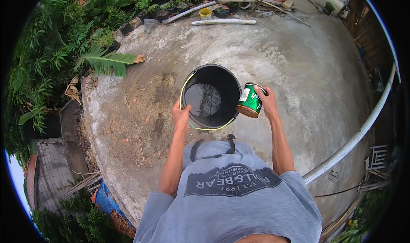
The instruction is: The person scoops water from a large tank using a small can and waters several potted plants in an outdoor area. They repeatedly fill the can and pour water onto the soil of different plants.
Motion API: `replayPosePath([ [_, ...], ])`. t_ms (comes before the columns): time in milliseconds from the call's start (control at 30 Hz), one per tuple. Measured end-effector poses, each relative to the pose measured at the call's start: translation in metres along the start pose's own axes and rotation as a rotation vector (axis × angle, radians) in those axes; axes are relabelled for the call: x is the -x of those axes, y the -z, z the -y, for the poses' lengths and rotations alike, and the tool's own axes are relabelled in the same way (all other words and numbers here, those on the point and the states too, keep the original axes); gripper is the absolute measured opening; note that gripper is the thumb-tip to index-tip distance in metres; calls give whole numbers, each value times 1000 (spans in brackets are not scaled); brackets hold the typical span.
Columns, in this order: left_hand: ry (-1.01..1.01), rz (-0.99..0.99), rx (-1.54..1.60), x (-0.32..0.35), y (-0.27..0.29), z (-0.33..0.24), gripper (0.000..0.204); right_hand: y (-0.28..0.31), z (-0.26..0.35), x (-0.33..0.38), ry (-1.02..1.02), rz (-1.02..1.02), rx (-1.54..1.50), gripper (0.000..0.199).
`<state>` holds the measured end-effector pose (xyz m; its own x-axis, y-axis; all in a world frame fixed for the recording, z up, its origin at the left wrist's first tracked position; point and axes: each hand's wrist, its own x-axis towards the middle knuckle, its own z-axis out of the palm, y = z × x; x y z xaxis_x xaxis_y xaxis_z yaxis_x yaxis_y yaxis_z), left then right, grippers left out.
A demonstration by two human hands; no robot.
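A black bucket (pixel 226 83) with a yellow-green wire handle is in front of me, its mouth facing up. Some water (pixel 204 101) lies in its bottom and reflects light. My left hand (pixel 181 116) is closed on the bucket's left side, at the rim and handle; the fingertips are partly hidden. Just right of the bucket, my right hand (pixel 266 98) grips a green tin can (pixel 252 101) with a pale label panel and a rusty lower rim. The can is tilted and close to the bucket's right edge. What is inside the can is hidden.
Stained concrete (pixel 316 81) spreads around the bucket. Leafy plants and a fallen banana leaf (pixel 109 61) line the left. Pale poles (pixel 223 22) and a small yellow pot (pixel 205 14) lie at the far edge. A long white pipe (pixel 358 134) curves along the right.
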<state>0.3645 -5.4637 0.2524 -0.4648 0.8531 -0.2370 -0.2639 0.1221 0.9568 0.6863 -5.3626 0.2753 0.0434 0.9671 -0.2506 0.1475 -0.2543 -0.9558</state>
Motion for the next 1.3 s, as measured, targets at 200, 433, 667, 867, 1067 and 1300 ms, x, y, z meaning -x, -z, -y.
replayPosePath([
  [200, 25, 26, 19, -5, -15, -10, 48, 8, -25, 9, 347, -276, 346, 57],
  [433, 20, 35, 40, -10, -15, -7, 48, 7, -49, 16, -207, -70, -93, 80],
  [667, 67, -27, 67, -13, -5, 9, 41, 13, -56, 29, -437, 99, -409, 91],
  [867, 1, 26, 42, -10, -22, -24, 43, 39, -48, 54, -345, 68, -303, 110],
  [1067, -174, 255, -165, -17, -79, -61, 51, 65, -81, 59, 49, -97, 275, 121],
  [1300, -559, 402, -561, 9, -183, -88, 55, 53, -81, 60, 136, -179, 520, 99],
])
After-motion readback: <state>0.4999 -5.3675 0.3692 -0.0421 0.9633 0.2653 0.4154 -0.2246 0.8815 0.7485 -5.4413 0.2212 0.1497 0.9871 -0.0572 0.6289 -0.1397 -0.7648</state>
